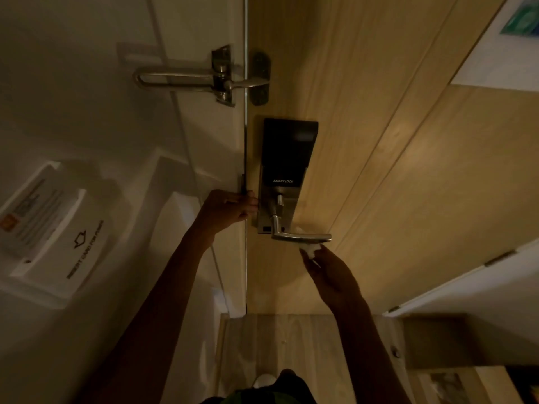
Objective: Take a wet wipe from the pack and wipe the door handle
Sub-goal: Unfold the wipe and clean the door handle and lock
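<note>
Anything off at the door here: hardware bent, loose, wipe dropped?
Nothing stands out. The lever handle sits level on the smart lock, and the swing latch above looks intact. The right hand holds the wet wipe against the handle's underside; the left hand braces at the door edge.

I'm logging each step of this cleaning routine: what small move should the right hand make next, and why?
Probably slide the wet wipe leftward under the door handle toward its pivot. The right hand holds the wipe at the lever's free end, while the left hand rests at the door edge.
</note>
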`<state>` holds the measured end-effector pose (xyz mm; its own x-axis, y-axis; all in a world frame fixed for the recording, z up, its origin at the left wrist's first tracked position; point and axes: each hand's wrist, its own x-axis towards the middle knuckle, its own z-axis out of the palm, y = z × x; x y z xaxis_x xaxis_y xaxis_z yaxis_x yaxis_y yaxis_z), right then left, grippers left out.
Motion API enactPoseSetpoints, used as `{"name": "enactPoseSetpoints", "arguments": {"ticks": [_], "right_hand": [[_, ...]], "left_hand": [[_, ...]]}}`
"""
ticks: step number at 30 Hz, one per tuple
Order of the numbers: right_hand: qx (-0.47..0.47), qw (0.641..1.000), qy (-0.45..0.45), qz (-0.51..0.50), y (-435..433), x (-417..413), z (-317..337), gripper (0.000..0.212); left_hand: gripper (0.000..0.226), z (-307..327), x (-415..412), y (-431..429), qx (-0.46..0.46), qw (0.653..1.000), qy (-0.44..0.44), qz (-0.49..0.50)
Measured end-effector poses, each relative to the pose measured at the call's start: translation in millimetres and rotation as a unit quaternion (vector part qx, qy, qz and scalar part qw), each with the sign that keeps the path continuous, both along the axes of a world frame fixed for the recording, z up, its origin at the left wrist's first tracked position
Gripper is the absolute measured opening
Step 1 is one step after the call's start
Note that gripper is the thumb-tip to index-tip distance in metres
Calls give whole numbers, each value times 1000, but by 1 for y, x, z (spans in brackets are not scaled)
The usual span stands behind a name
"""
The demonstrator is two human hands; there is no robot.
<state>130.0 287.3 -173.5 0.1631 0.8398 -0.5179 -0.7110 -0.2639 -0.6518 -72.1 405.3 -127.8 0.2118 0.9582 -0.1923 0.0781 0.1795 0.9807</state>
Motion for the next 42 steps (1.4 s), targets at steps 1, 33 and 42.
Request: {"name": "enactPoseSetpoints", "arguments": {"ticks": [1,33,42], "right_hand": [[15,1000,19,3,1,-2,0,23],[235,643,-728,25,12,18,29,13],[47,684,-728,-17,52,-44,21,8]], "left_hand": [[27,-1,0,0,-2,1000,-6,1],[27,1,3,-3,34,999,18,2],[31,3,3,-2,27,1000,5,-1]]}}
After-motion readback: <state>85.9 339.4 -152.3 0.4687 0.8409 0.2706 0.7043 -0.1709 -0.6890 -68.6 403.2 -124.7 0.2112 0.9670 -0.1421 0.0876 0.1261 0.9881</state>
